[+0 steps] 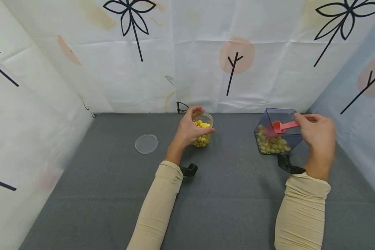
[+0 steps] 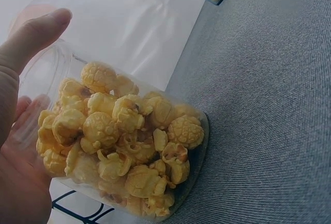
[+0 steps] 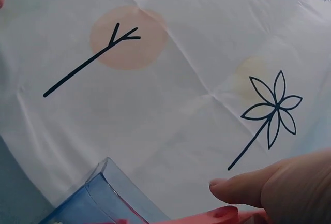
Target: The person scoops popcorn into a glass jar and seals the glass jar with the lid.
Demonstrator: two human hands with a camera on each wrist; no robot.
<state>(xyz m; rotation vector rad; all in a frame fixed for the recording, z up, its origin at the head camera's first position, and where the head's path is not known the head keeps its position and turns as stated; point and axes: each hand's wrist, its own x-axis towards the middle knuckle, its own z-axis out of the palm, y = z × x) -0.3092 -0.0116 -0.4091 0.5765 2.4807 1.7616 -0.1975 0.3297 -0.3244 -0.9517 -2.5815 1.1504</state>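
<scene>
My left hand [image 1: 189,130] holds a clear round jar [image 1: 208,119] from its left side, thumb and fingers spread around the upper wall. Yellow popcorn [image 2: 124,136] fills most of the jar, which stands upright on the grey surface. At the right, my right hand [image 1: 320,133] grips the handle of a pink scoop [image 1: 278,127]. The scoop's bowl is down inside a bluish see-through square container [image 1: 295,140], above paler popcorn [image 1: 272,144]. Only the thumb and part of the scoop's handle [image 3: 217,216] show in the right wrist view.
A clear round lid [image 1: 146,143] lies flat on the grey cloth [image 1: 225,208], left of the jar. White patterned fabric [image 1: 193,69] rises behind and on both sides. Black wrist mounts [image 1: 190,170] sit beneath both wrists. Small crumbs lie between the two containers.
</scene>
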